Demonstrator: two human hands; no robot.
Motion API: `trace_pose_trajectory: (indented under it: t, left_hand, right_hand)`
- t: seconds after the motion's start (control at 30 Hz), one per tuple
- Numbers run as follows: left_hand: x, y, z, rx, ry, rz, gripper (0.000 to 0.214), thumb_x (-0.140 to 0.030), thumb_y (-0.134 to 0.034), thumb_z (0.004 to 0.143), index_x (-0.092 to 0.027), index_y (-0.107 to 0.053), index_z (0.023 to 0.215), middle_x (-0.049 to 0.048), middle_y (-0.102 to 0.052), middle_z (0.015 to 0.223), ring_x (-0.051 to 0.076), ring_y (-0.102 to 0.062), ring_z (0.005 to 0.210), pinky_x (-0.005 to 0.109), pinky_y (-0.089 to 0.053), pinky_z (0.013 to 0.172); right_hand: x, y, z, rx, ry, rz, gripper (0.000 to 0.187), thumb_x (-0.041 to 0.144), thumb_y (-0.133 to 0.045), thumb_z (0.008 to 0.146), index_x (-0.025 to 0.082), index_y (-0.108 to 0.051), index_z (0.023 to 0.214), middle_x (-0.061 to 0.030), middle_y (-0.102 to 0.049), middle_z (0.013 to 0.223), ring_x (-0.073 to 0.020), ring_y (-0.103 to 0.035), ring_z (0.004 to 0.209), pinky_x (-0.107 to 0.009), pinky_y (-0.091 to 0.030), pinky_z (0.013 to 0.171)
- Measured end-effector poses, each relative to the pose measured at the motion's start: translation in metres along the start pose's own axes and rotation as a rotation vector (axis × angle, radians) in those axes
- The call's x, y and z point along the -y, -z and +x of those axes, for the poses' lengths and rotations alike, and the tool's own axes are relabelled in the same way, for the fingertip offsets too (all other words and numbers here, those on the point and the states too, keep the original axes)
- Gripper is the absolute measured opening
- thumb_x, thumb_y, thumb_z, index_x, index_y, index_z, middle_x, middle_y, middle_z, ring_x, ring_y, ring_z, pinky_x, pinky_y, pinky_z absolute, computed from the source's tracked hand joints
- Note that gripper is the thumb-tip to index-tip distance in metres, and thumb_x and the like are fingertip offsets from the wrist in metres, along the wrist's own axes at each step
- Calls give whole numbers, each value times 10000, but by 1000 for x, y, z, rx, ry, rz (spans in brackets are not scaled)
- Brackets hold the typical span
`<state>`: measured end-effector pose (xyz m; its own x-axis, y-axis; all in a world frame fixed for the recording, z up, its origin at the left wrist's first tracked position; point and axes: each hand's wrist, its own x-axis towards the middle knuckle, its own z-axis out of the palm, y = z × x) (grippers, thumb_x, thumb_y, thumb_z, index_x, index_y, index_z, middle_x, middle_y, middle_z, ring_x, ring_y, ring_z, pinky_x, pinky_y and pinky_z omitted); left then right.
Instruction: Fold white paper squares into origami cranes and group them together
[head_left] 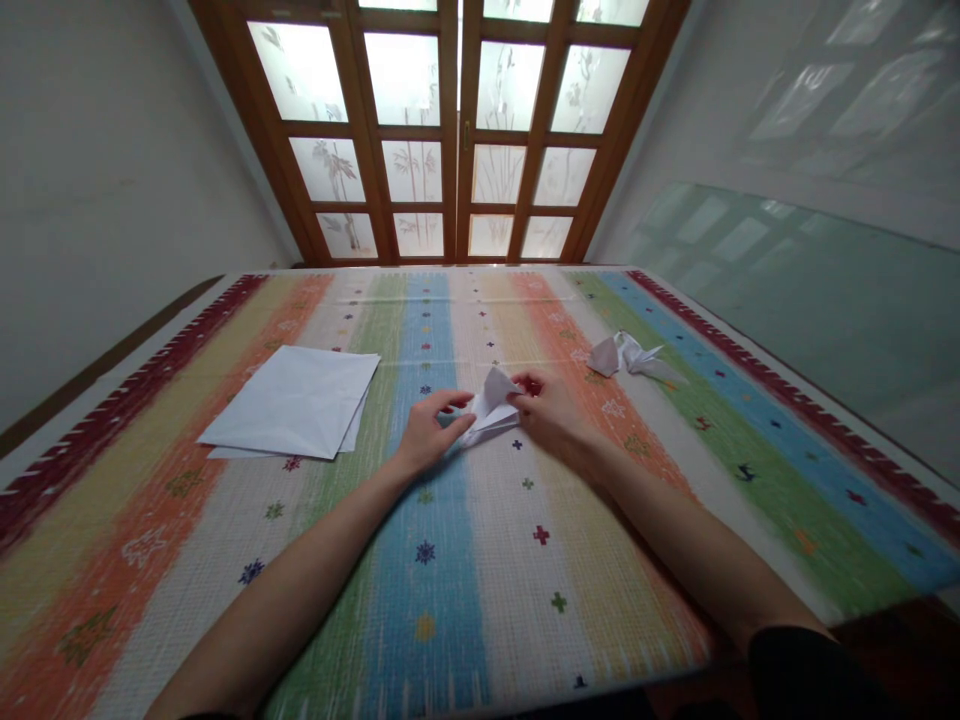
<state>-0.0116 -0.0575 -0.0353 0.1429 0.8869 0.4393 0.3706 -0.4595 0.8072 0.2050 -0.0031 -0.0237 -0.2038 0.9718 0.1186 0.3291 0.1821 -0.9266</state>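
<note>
A small piece of folded white paper (492,408) is between my two hands, low over the middle of the table. One pointed flap of it stands up at the top, and folded layers show below. My left hand (433,428) pinches its left edge between thumb and fingers. On the other side, my right hand (546,408) grips the upper right part near the raised flap, its fingers bent round the edge. The fingertips hide parts of the paper's edges.
To the left lies a stack of white paper sheets (292,402). Folded white paper cranes (628,356) sit at the right. A striped, patterned tablecloth (426,510) covers the table. Wooden doors with glass panes (459,130) stand beyond the far edge, with walls on either side.
</note>
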Motion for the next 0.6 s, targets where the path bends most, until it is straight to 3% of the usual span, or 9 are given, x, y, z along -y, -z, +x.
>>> trace_pose_trajectory:
  t: [0.13,0.27,0.37,0.6]
  left_hand:
    - [-3,-1,6,-112,76,-91,429,-324,-695,746,-192,-649,1152,100,-702,1118,196,-661,930,330,-528,780]
    - [-9,-2,7,-97,166,-143,301,-364,-670,755,-173,-729,980,79,-745,937,173,-658,771,294,-514,694]
    - [-11,-4,6,-125,239,-145,252,-389,-654,762,-160,-751,805,50,-733,745,152,-620,627,272,-486,608]
    - [-19,-8,2,-206,270,-127,257,-371,-623,777,-152,-755,759,32,-710,659,143,-605,585,246,-462,562]
  right_hand:
    - [13,1,-6,270,-101,224,248,313,-740,610,178,-621,782,23,-597,680,-93,-513,549,-210,-389,480]
    - [22,-3,-14,475,-182,335,311,312,-800,578,175,-613,786,46,-583,658,-71,-501,510,-192,-406,450]
    - [25,-7,-17,500,-175,357,318,324,-812,584,179,-606,778,54,-567,634,-66,-478,483,-199,-409,439]
    - [26,-16,-19,346,-140,375,313,470,-718,679,181,-625,755,50,-531,595,-73,-447,489,-207,-354,453]
